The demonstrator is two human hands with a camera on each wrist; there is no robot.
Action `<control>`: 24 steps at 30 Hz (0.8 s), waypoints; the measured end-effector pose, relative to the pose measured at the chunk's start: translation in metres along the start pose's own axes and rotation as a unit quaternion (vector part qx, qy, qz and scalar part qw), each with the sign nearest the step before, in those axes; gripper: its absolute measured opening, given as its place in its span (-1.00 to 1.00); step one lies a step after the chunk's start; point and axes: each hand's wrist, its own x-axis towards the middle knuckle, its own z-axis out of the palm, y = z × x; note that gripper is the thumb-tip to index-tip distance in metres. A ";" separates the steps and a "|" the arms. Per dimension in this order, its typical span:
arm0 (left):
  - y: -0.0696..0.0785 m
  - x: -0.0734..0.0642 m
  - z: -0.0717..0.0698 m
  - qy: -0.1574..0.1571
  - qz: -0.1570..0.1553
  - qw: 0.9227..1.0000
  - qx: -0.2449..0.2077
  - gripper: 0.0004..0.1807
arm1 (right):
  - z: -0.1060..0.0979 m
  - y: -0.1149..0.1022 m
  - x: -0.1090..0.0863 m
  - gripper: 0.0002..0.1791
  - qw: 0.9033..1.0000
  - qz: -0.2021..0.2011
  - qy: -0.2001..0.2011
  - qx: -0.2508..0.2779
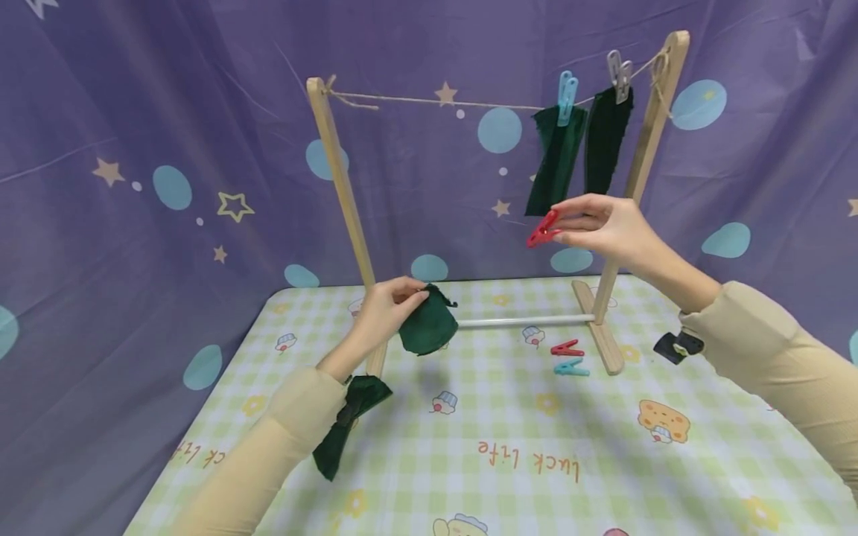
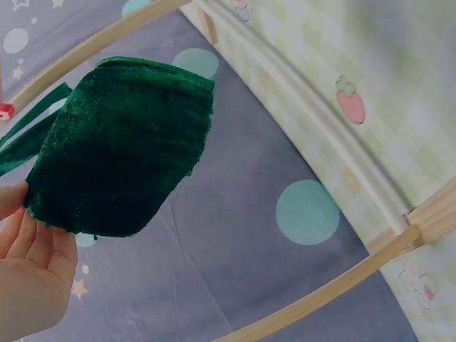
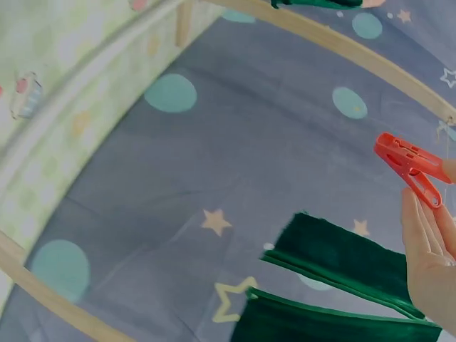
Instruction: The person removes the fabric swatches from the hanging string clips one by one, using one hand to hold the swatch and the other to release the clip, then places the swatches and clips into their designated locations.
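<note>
My left hand (image 1: 387, 309) pinches a small dark green cloth piece (image 1: 429, 324) by its edge, in front of the rack's left side. In the left wrist view the green cloth (image 2: 128, 149) spreads out flat from thumb and fingers. My right hand (image 1: 613, 227) pinches a red clothespin (image 1: 541, 229) between thumb and fingertips, just below the hanging cloths. The right wrist view shows the red clothespin (image 3: 410, 164) side on. Above it, one green strip (image 1: 558, 160) hangs from the string (image 1: 436, 99) under a blue clothespin (image 1: 567, 98), another green strip (image 1: 606, 141) under a grey clothespin (image 1: 620, 77).
A wooden rack with a left post (image 1: 345, 190), a right post (image 1: 653, 134) and a white bottom bar (image 1: 523, 321) stands on the checkered tablecloth (image 1: 509, 417). A red clothespin (image 1: 567, 348) and a blue clothespin (image 1: 571, 368) lie near its right foot. Another green cloth (image 1: 334, 447) appears beside my left sleeve.
</note>
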 end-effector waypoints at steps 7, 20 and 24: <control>-0.007 -0.018 0.003 0.003 0.010 1.000 0.005 -0.81 | 0.006 0.013 -0.022 -0.60 0.999 0.019 -0.021 -0.027; -0.029 -0.042 0.013 -0.011 -0.022 1.000 -0.006 -0.82 | 0.009 0.040 -0.046 -0.57 0.997 0.045 -0.044 -0.039; -0.036 -0.049 0.015 -0.020 -0.033 0.999 0.002 -0.83 | 0.009 0.049 -0.053 -0.55 0.994 0.069 -0.053 -0.067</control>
